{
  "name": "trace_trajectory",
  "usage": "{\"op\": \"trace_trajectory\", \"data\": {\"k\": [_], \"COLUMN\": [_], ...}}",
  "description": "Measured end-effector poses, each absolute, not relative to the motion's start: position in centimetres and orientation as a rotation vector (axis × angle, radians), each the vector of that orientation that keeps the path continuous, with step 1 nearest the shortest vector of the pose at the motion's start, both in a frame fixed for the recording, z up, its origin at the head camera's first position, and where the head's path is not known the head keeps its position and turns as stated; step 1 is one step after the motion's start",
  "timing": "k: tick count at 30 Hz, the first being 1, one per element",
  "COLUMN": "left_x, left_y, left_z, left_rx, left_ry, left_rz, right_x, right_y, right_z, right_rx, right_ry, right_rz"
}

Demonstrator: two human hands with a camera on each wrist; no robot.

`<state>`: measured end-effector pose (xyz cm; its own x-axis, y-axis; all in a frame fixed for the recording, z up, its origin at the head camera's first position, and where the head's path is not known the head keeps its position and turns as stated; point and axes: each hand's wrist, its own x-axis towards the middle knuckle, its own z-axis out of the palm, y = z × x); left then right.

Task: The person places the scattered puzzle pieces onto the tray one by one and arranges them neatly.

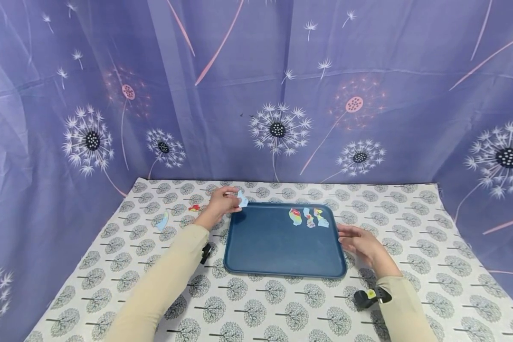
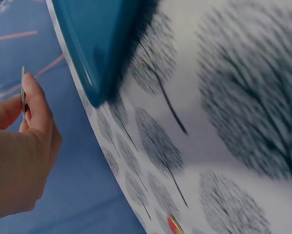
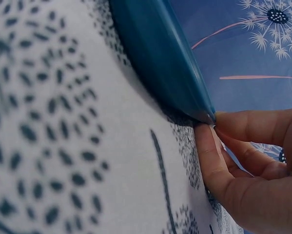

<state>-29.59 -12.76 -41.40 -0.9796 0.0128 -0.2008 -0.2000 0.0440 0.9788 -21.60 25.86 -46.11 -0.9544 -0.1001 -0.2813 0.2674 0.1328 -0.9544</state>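
Note:
My left hand pinches a flat, light-blue jigsaw-like piece over the far left corner of the dark blue tray. In the left wrist view that piece appears edge-on between thumb and fingers. At the tray's right side, my right hand grips the rim; the right wrist view has thumb and fingertips meeting at the tray edge. Inside the tray, near its far right corner, lie a red, yellow and green piece, a narrow red-and-blue piece and a yellow-and-blue piece.
Left of the tray, a small red piece and a pale blue piece with a yellow edge lie on the tree-patterned tablecloth. A purple dandelion-print curtain hangs behind the table and along both sides.

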Motion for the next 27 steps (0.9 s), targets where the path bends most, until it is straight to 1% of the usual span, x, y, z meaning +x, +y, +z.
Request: {"op": "trace_trajectory", "data": {"k": [15, 27], "left_x": [-30.8, -30.6], "left_y": [-7.1, -3.6], "left_z": [-42.7, -43.6], "left_rx": [-0.166, -0.15], "left_ry": [2.111, 2.172], "left_rz": [2.049, 1.902], "right_x": [-21.5, -21.7], "right_y": [25.9, 25.9], "right_z": [-46.0, -46.1], "right_rx": [0.169, 0.164], "right_ry": [2.147, 2.169], "right_rz": [-1.874, -1.876]}}
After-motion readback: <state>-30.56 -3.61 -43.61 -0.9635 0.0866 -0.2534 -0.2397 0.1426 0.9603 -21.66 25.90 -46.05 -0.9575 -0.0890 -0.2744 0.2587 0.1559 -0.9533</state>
